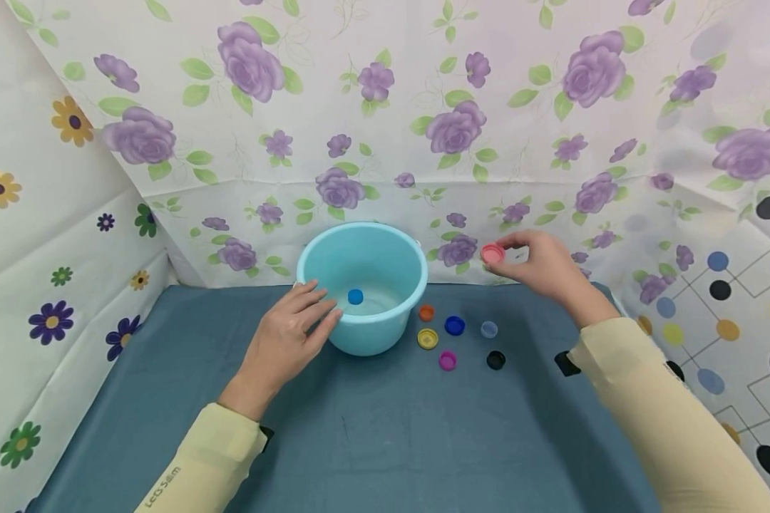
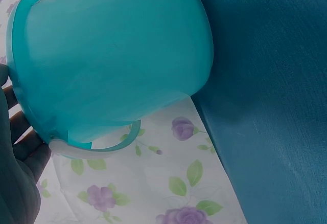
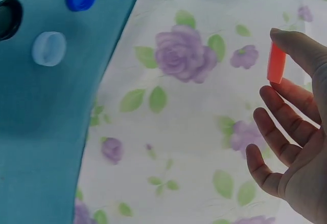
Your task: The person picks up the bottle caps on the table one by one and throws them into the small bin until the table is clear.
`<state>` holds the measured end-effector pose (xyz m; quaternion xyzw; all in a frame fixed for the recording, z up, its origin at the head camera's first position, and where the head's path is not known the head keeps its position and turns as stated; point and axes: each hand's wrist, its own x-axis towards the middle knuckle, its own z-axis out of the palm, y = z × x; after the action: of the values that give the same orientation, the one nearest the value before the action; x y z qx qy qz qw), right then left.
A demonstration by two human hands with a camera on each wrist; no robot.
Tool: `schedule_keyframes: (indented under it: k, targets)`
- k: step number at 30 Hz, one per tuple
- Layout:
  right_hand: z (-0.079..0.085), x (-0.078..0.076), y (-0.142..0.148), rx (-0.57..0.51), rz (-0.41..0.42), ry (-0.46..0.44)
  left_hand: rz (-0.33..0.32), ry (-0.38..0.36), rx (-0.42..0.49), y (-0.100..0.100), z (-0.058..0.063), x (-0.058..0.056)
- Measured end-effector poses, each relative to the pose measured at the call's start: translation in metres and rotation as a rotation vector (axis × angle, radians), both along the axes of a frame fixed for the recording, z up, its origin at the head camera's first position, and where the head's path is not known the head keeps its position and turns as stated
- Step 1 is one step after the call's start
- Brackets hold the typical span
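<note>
My right hand is raised above the table's far right, pinching a coral-red bottle cap between thumb and index finger. In the right wrist view the cap appears edge-on, and the other fingers are loosely bent. A light blue plastic bucket stands upright left of centre, with a small blue cap lying inside on its bottom. My left hand is at the bucket's near-left rim, its fairly straight fingers lying along the edge. In the left wrist view those fingers overlap the rim near the white handle.
Right of the bucket lie an orange cap, a yellow cap, a dark blue cap, a magenta cap, a pale translucent cap and a black cap. Flowered sheeting hangs behind the blue-covered table.
</note>
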<state>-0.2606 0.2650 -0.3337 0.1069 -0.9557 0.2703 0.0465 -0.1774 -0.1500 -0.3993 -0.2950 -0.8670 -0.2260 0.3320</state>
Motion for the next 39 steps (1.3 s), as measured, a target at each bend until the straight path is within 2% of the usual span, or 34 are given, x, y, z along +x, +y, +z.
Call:
schedule_keyframes:
  k: [9, 14, 20, 25, 31, 39]
  targets:
    - [0.023, -0.003, -0.015, 0.045, 0.035, 0.061, 0.007, -0.007, -0.003, 0.0, -0.001, 0.0]
    - [0.029, -0.003, -0.024, 0.076, 0.049, 0.087, 0.009, -0.003, -0.006, 0.0, -0.001, 0.0]
    - [0.034, -0.005, -0.037, 0.064, 0.089, 0.087, 0.009, -0.007, -0.003, 0.0, -0.001, 0.0]
    - [0.038, -0.008, -0.049, -0.002, 0.108, 0.053, 0.003, -0.001, 0.007, 0.0, -0.001, 0.0]
    - [0.042, -0.012, -0.068, -0.128, 0.146, 0.005, -0.004, 0.009, 0.011, 0.0, -0.003, -0.002]
    - [0.04, -0.018, -0.095, -0.254, 0.191, -0.046, 0.002, -0.003, 0.007, 0.0, -0.002, 0.0]
